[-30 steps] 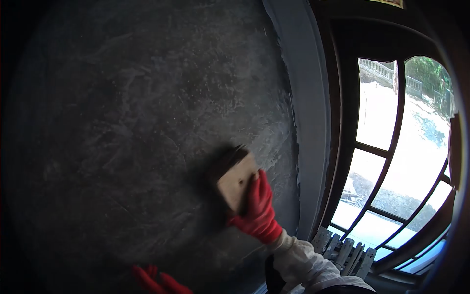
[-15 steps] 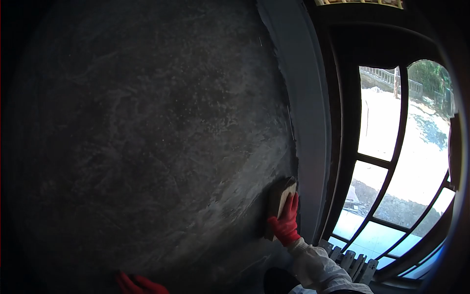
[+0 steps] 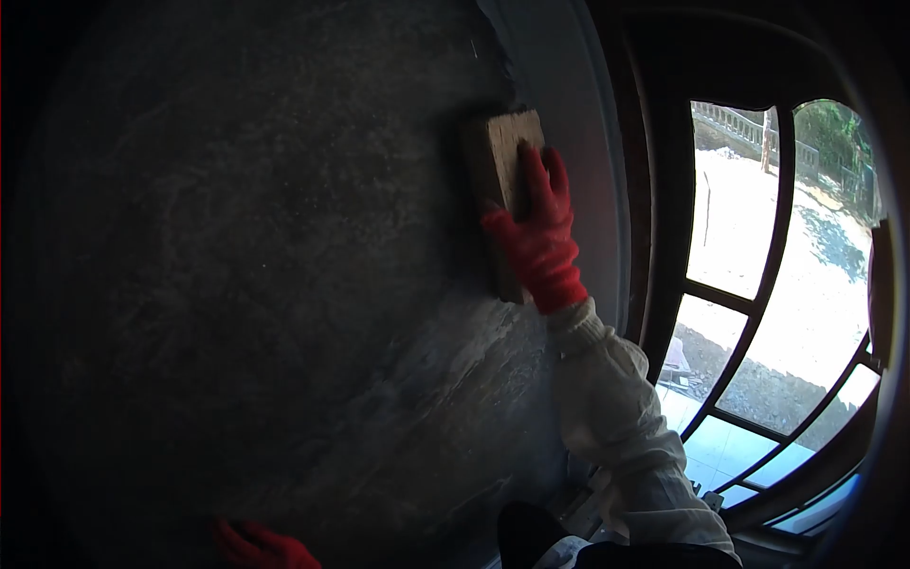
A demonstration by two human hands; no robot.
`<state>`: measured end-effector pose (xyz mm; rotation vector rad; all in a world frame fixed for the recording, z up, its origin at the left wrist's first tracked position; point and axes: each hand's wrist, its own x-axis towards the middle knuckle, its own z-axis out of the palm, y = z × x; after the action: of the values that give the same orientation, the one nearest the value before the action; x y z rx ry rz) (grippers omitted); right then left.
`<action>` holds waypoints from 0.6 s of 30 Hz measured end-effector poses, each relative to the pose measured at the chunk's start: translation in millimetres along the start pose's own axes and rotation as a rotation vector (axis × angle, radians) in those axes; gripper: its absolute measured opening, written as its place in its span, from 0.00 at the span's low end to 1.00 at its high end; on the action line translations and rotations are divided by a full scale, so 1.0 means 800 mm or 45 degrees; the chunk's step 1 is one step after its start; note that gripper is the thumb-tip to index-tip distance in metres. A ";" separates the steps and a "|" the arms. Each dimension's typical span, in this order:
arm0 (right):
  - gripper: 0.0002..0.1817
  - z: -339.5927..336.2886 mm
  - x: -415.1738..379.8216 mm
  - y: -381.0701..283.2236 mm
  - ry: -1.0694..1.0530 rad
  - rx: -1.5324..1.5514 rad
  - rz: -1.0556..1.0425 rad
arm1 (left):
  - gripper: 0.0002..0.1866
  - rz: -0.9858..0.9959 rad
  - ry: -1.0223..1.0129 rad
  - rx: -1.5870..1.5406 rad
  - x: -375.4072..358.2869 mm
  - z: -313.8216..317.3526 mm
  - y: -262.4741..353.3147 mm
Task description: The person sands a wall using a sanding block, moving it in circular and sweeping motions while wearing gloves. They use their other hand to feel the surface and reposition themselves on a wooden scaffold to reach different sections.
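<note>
right hand (image 3: pixel 537 237) clamps wooden float (image 3: pixel 502 190) upper centre | keep it flat on wall (image 3: pixel 284 284) (wet plaster) | left hand (image 3: pixel 261 547) grip unclear

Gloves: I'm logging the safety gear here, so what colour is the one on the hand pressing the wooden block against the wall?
Red, seen clearly on the right hand in the head view.

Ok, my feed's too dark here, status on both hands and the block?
Right hand in red glove, flat on rectangular wooden block, pressed to dark grey plaster wall beside window frame. Left hand low, holding nothing visible. Nothing in the way.
</note>
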<state>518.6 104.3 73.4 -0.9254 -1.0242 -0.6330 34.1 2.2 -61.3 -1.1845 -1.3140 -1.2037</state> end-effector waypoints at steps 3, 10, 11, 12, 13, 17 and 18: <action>0.55 -0.038 -0.125 0.040 -0.210 -0.215 0.048 | 0.20 0.023 0.060 -0.017 0.007 0.001 0.004; 0.60 -0.099 -0.279 0.100 -0.479 -0.288 0.058 | 0.19 0.030 0.052 -0.006 0.012 -0.005 0.011; 0.60 -0.087 -0.241 0.099 -0.430 -0.283 -0.007 | 0.19 0.026 0.055 -0.005 0.011 -0.004 0.011; 0.60 -0.074 -0.190 0.087 -0.382 -0.276 -0.073 | 0.19 0.019 0.052 0.007 0.009 -0.003 0.010; 0.59 -0.061 -0.134 0.067 -0.345 -0.228 -0.133 | 0.19 0.014 0.046 0.021 0.008 -0.003 0.010; 0.60 -0.020 -0.001 0.026 -0.202 -0.066 -0.270 | 0.19 0.025 0.064 0.055 0.006 -0.001 0.009; 0.59 -0.016 0.005 0.023 -0.161 -0.097 -0.225 | 0.19 0.016 0.063 0.052 0.005 0.000 0.008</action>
<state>540.3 101.9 68.5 -0.9576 -1.2107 -0.7728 40.2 2.7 -56.7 -1.1254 -1.2870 -1.1844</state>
